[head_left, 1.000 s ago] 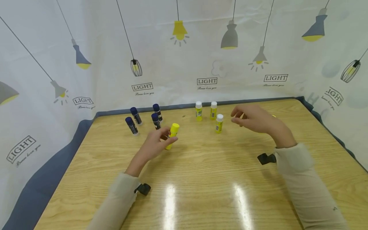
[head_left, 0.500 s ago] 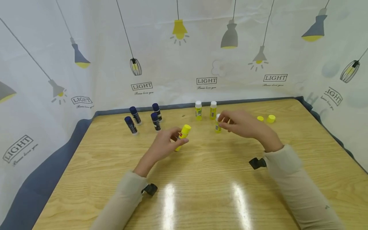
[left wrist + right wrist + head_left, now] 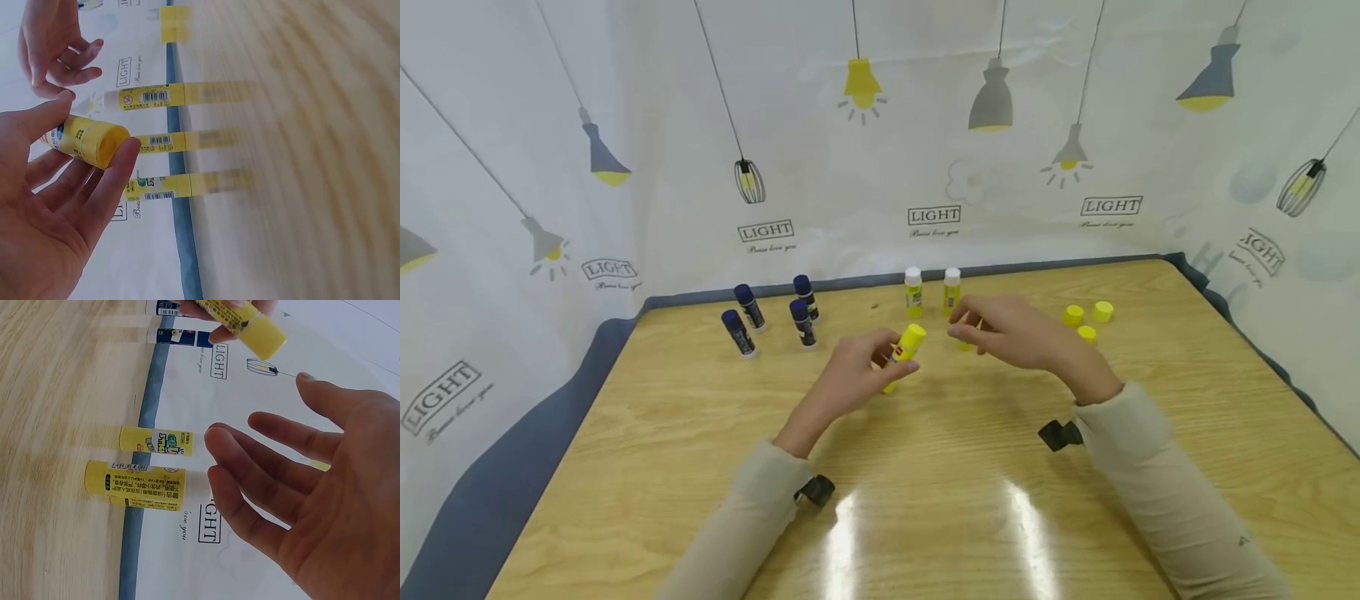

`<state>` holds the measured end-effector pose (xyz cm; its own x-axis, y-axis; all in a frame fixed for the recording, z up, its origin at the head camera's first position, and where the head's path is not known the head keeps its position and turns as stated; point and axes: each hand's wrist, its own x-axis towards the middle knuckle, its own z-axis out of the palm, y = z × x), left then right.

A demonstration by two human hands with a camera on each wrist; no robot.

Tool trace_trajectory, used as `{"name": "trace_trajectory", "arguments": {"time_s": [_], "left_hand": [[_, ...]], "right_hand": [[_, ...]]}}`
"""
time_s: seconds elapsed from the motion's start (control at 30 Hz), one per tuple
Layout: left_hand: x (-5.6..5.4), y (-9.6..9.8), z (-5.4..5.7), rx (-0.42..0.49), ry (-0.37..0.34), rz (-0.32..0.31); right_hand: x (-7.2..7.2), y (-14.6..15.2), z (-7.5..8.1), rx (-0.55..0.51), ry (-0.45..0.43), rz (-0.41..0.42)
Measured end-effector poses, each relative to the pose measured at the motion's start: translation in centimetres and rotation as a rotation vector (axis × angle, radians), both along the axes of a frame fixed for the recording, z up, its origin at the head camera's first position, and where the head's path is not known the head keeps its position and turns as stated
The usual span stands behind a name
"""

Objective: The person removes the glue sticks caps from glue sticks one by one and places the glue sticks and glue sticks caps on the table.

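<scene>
My left hand (image 3: 857, 367) grips a yellow glue stick (image 3: 906, 347) with its yellow cap on, tilted and held above the table. In the left wrist view, thumb and fingers close round this glue stick (image 3: 87, 140). My right hand (image 3: 1018, 333) hovers just to the right of it, fingers loosely bent and holding nothing, as the right wrist view also shows. Behind its fingertips stands a yellow glue stick (image 3: 964, 343), mostly hidden in the head view. Two more white-topped yellow glue sticks, one left (image 3: 913, 293) and one right (image 3: 952, 292), stand upright farther back.
Several dark blue glue sticks (image 3: 740, 333) stand at the back left of the wooden table (image 3: 940, 500). Three short yellow caps, among them a front one (image 3: 1086, 334), sit at the back right. A printed cloth (image 3: 850, 167) hangs behind the table's edge.
My left hand has carried the yellow glue stick rightward, toward the table's middle. My right hand has moved left, away from the yellow caps, and come closer to the left hand.
</scene>
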<state>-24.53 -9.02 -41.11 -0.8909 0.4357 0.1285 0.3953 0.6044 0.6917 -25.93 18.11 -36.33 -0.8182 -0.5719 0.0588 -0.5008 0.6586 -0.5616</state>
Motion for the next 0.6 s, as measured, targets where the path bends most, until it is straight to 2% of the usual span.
{"name": "trace_trajectory", "arguments": {"time_s": [0.33, 0.6], "left_hand": [[0.4, 1.2, 0.7, 0.025, 0.056, -0.049], [0.7, 1.4, 0.9, -0.016, 0.101, -0.044]], "right_hand": [[0.6, -0.8, 0.1, -0.054, -0.027, 0.016], [0.9, -1.5, 0.1, -0.069, -0.057, 0.038]]}}
